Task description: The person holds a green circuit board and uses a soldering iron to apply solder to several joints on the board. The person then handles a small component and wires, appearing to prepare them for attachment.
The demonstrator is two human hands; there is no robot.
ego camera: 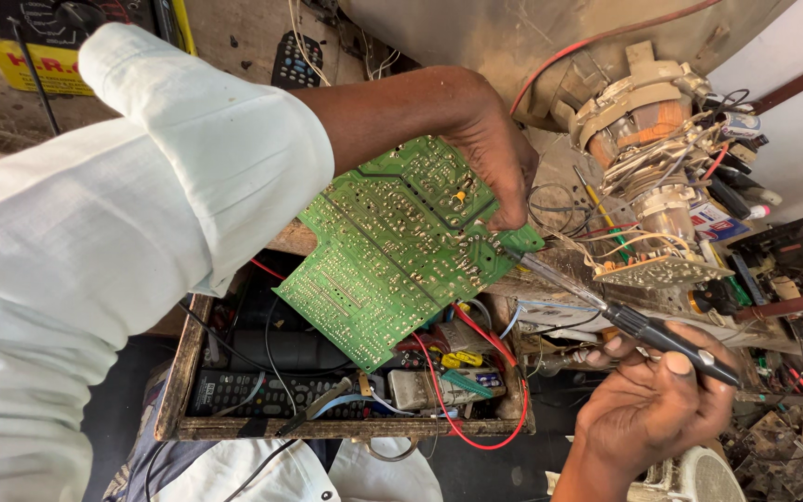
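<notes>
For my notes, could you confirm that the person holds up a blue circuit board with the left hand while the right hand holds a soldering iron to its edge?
Not quite: the circuit board is green, not blue, as the head view shows. The rest stands: the left hand holds the board up, and the right hand holds a soldering iron with its tip at the board's edge.

One head-worn camera looks steeply down, close over the cluttered, perhaps tilted, workbench (550,279).

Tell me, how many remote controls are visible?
2. One remote control lies at the top, beyond the sleeve; another lies in the wooden tray below the green circuit board. More may be hidden.
</notes>
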